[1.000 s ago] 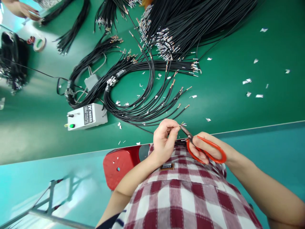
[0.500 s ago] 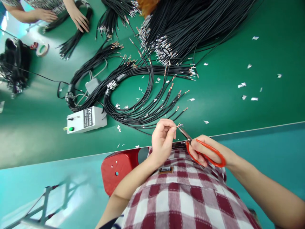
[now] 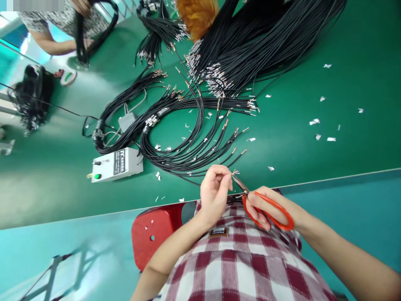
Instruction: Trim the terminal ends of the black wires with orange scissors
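My left hand (image 3: 215, 192) pinches the end of a black cable at the table's front edge, and thin coloured wires (image 3: 236, 172) stick out past the fingertips. My right hand (image 3: 261, 207) is wrapped round the orange handles of a pair of scissors (image 3: 242, 187). The blades lie almost together, their tips right at the coloured wires beside my left fingertips. Just beyond my hands, a looped bundle of black cables (image 3: 166, 161) spreads its stripped copper ends to the right. Most of the held cable is hidden by my left hand.
A white box with a green button (image 3: 133, 161) stands left on the green table (image 3: 313, 154). Thick cable bundles (image 3: 266, 46) and an orange fluffy thing (image 3: 199, 16) lie at the back. White scraps are scattered about. Another person (image 3: 53, 44) handles cables at the far left. A red stool (image 3: 152, 238) stands below.
The view has shifted slightly, so the table things sit lower. The scissor tips have come closer to my left fingertips. The other person has lifted a cable loop off the table.
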A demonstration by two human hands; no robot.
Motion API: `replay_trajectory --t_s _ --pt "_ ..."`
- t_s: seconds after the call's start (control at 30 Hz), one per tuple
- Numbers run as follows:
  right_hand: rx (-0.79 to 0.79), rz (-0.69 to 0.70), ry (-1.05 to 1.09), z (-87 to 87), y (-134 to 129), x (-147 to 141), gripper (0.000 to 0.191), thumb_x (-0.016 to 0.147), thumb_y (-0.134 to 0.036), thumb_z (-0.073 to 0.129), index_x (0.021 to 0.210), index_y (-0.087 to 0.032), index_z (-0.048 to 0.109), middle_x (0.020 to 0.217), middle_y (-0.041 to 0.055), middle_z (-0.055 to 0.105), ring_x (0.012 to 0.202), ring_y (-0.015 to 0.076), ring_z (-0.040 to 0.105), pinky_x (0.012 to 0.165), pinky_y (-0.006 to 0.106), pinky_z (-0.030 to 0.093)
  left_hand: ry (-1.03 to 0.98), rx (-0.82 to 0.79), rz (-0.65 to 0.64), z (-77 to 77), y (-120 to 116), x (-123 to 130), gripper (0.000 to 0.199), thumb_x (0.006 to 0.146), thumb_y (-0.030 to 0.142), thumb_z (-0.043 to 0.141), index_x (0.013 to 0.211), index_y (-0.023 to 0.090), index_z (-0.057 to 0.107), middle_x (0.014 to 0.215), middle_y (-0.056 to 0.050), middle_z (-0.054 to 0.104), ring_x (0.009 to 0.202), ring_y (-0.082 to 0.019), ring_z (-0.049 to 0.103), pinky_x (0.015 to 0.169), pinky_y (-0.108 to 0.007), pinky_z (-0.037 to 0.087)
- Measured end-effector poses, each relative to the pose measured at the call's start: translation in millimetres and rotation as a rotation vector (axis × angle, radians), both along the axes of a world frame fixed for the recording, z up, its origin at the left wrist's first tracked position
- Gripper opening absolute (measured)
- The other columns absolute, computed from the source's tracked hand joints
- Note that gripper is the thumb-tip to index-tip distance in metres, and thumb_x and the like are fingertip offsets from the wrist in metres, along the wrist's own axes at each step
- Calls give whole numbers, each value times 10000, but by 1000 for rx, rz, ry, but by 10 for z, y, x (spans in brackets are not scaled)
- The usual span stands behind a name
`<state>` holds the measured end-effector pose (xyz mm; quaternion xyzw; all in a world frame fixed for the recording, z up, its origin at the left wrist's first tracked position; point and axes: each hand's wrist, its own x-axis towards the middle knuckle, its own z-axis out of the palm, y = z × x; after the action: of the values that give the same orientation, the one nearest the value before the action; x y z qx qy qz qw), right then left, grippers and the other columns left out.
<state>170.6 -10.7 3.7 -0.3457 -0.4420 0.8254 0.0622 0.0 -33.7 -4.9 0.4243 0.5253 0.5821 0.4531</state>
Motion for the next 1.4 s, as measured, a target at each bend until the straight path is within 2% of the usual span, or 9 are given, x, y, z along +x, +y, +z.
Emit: replay_trajectory --t_s 0.87,1.1,1.3,1.4 --pt "-61 67 -100 78 147 4 686 739 -836 513 545 -179 539 391 -11 497 331 81 441 363 202 304 -75 1 -42 -95 32 5 88 965 256 556 913 194 521 898 -5 517 595 -60 528 542 -222 450" --pt "-56 13 -88 65 112 -44 670 800 -804 474 579 -177 557 384 -6 513 347 83 423 400 217 324 -23 33 -56 -142 15 2 79 974 247 531 919 192 517 918 -10 497 609 -56 511 548 -211 447" --pt "-49 -84 -69 21 32 -96 640 797 -774 524 534 -191 489 374 -35 455 336 72 384 380 212 261 43 8 -8 -134 8 18 120 971 281 538 898 190 508 886 -8 492 591 -57 459 522 -203 409" --pt "-44 -90 -32 -20 15 -115 631 810 -759 522 529 -195 475 370 -44 435 323 70 364 365 212 248 42 2 -6 -137 -4 28 118 971 279 538 898 189 510 881 -7 488 601 -62 453 528 -206 402"
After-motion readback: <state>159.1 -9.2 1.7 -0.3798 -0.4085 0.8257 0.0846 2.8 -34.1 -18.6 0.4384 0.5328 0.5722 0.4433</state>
